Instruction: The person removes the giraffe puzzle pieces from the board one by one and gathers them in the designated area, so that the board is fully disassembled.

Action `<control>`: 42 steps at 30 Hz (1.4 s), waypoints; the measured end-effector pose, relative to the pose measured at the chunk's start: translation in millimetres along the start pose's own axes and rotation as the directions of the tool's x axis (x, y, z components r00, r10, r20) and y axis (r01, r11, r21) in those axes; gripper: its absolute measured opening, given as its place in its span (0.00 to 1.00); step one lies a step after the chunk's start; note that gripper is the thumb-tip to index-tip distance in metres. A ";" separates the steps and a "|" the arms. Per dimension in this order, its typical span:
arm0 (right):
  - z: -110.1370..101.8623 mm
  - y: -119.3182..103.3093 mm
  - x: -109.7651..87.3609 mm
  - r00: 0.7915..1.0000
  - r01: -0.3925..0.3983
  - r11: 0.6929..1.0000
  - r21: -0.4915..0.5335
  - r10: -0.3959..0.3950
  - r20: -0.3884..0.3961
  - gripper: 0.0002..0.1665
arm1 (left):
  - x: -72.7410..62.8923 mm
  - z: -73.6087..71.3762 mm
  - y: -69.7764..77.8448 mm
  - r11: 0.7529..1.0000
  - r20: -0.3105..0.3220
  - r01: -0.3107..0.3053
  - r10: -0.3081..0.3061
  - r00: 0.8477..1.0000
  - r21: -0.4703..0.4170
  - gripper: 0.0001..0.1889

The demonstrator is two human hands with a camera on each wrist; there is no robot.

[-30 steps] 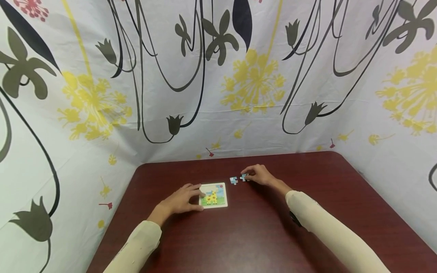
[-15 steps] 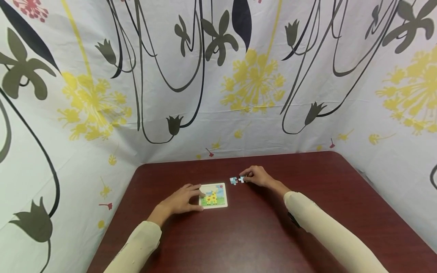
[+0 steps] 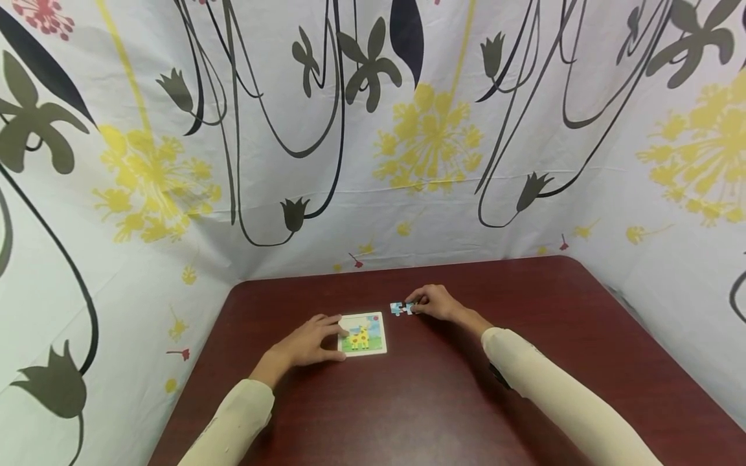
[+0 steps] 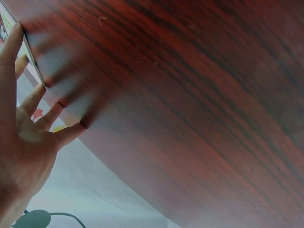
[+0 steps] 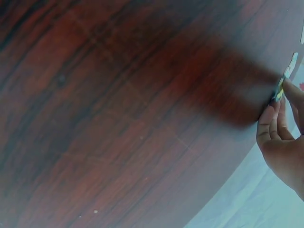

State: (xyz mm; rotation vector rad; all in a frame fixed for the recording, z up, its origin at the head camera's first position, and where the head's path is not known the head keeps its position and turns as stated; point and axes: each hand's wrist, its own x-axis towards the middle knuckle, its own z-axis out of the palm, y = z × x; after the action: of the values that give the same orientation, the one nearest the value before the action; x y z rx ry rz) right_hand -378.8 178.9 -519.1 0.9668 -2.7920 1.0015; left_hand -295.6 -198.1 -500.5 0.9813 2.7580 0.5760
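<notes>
On the table lies a shallow puzzle tray [image 3: 377,338] with a pale rim and a giraffe picture. My left hand [image 3: 307,342] rests at its left side, fingers spread, the thumb at the near corner and a finger over the picture. In the left wrist view, the tray's edge [image 4: 32,59] runs beside the thumb and fingertips. Right of the tray, my right hand [image 3: 438,303] pinches a small blue and white jigsaw piece [image 3: 410,309], partly hidden by the fingers. Its edge meets a second jigsaw piece [image 3: 396,309] lying flat to the left.
The dark red-brown wooden table [image 3: 373,414] has rounded far corners. White cloth [image 3: 361,168] printed with flowers and vines hangs close behind it and along both sides. Pale sleeves cover both forearms.
My right hand has slid its jigsaw piece left until it meets the other piece, narrowing the gap between them. The left hand and the tray keep their place.
</notes>
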 end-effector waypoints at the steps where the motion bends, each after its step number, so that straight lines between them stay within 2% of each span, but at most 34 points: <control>1: 0.1 0.0 0.2 1.000 -0.006 1.000 0.002 0.006 0.004 0.12 | -0.1 -0.1 -0.1 1.000 0.000 0.001 -0.001 1.000 0.000 0.29; 11: -4.0 0.4 -0.7 0.999 -0.042 0.999 -0.009 0.042 -0.008 0.11 | 0.3 -0.5 -0.4 1.000 0.001 0.007 -0.007 1.000 0.005 0.28; 20: -5.4 3.5 -0.8 0.999 -0.049 0.997 -0.052 0.049 -0.010 0.09 | 1.2 0.1 0.2 1.000 0.006 0.011 -0.011 1.000 0.005 0.28; 26: -5.9 1.9 0.2 0.999 -0.049 0.998 -0.038 0.048 -0.003 0.10 | 1.4 0.5 -0.3 1.000 0.004 0.016 -0.016 1.000 0.004 0.28; 36: -0.2 -12.5 7.2 1.000 -0.015 1.000 -0.005 0.015 0.007 0.11 | 1.2 3.1 -3.9 1.000 0.001 0.000 0.000 1.000 0.015 0.29; 42: 8.2 -27.5 13.0 0.998 0.050 0.999 0.000 -0.050 0.031 0.11 | 1.6 3.0 -3.8 1.000 -0.005 0.001 -0.001 1.000 0.023 0.29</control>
State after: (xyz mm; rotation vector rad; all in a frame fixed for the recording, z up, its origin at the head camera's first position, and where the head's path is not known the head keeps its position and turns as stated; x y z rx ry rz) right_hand -372.4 150.4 -507.1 1.0555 -2.7774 0.9879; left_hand -298.2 -198.9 -504.7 0.9844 2.7750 0.5485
